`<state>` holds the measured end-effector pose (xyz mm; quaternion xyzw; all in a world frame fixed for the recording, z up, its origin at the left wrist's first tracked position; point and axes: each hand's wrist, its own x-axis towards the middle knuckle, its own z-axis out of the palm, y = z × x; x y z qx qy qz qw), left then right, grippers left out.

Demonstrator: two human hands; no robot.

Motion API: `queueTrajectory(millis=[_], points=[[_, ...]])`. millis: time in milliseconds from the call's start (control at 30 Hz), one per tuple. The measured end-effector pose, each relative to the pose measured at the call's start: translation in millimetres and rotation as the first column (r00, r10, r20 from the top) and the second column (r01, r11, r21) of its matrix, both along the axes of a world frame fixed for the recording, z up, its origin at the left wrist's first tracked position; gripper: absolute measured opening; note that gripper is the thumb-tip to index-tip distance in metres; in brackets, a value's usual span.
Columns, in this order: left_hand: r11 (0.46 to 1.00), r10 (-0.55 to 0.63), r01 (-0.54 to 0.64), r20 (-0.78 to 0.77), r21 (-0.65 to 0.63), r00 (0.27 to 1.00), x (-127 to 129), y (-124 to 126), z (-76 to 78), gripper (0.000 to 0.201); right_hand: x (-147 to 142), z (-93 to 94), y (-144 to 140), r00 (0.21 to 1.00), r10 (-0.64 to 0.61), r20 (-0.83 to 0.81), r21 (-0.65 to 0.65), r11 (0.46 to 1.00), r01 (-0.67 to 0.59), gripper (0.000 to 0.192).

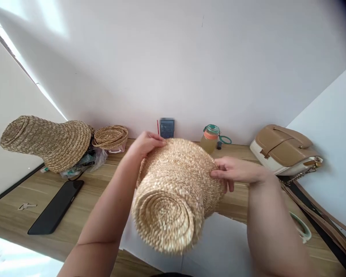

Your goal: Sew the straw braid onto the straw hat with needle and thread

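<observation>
While the eye is travelling in from the far left, a stack of straw hats is lying on its side on the wooden table, crown pointing left, brim resting on some crumpled plastic wrap. Just in front of it a small key is sitting near the table's edge, and a black phone is lying face down beside it. Behind, against the wall, a smaller pile of woven straw pieces is resting.

Now to the middle, where the action is: the left hand is curling over the far rim of a straw hat, fingers closed on the weave. That hat is being held up off the table between both hands, dead centre, its spiral crown facing the camera and tilting down. Beneath it a white sheet is covering the table's near part. Behind the hat a dark blue-grey box is standing at the wall.

Moving right, the right hand is pinching the hat's right side, thumb and fingertips closed on the straw. Further back a drinks bottle with an orange and green lid is standing upright. Far right, a tan and cream handbag is sitting with its strap trailing toward the table's near edge.
</observation>
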<state>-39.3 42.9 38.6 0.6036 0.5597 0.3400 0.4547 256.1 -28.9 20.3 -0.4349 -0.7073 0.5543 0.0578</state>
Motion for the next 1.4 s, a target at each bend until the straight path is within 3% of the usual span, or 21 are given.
queueTrajectory(millis=[100,167,300,400,500,567,600,667,767,833,933,1067,1233,1400], points=[[0.997,-0.065,0.062,-0.072,-0.038,0.995,12,12,-42.3,0.017,-3,-26.8,20,0.979,0.063,0.193,-0.16,0.987,-0.032,0.053],[0.994,-0.105,0.103,-0.091,-0.03,0.99,19,17,-62.7,0.018,-1,-39.2,29,0.97,0.052,0.236,-0.166,0.986,-0.012,0.05],[0.984,-0.176,0.179,-0.123,0.015,0.977,31,20,-77.5,0.023,6,-41.6,34,0.97,-0.052,0.236,-0.076,0.994,0.072,0.041],[0.966,-0.244,0.252,-0.13,0.051,0.961,37,17,-73.6,0.024,3,-31.2,33,0.965,-0.212,0.156,0.117,0.974,0.195,0.04],[0.943,-0.313,0.324,-0.129,0.075,0.941,42,10,-66.6,0.025,-9,-23.1,33,0.928,-0.372,-0.008,0.441,0.832,0.337,0.03],[0.927,-0.35,0.362,-0.127,0.097,0.928,44,4,-62.2,0.025,-17,-21.9,33,0.911,-0.404,-0.084,0.557,0.739,0.379,0.023],[0.917,-0.367,0.381,-0.125,0.115,0.922,44,1,-60.0,0.025,-21,-22.4,34,0.907,-0.411,-0.095,0.571,0.724,0.388,0.022],[0.9,-0.399,0.413,-0.115,0.141,0.91,45,-4,-55.4,0.025,-24,-24.6,36,0.901,-0.423,-0.102,0.538,0.738,0.407,0.025],[0.878,-0.454,0.46,-0.073,0.132,0.888,46,-12,-46.8,0.025,-21,-27.1,38,0.916,-0.371,-0.15,0.371,0.838,0.4,0.031],[0.864,-0.487,0.488,-0.043,0.119,0.872,48,-17,-39.8,0.026,-18,-27.4,38,0.944,-0.255,-0.208,0.275,0.911,0.307,0.035],[0.859,-0.5,0.502,-0.054,0.102,0.865,47,-26,-27.8,0.026,-17,-27.4,37,0.951,-0.114,-0.289,0.198,0.964,0.176,0.035],[0.863,-0.492,0.499,-0.091,0.085,0.866,42,-37,-14.1,0.025,-25,-29.0,36,0.91,-0.16,-0.382,0.118,0.969,0.219,0.033],[0.866,-0.485,0.494,-0.11,0.076,0.868,38,-41,-7.3,0.023,-41,-27.3,34,0.891,-0.195,-0.411,0.108,0.96,0.26,0.037],[0.878,-0.476,0.473,0.032,0.069,0.879,30,-43,1.5,0.021,-44,-21.3,30,0.855,-0.185,-0.484,0.113,0.956,0.271,0.033]])
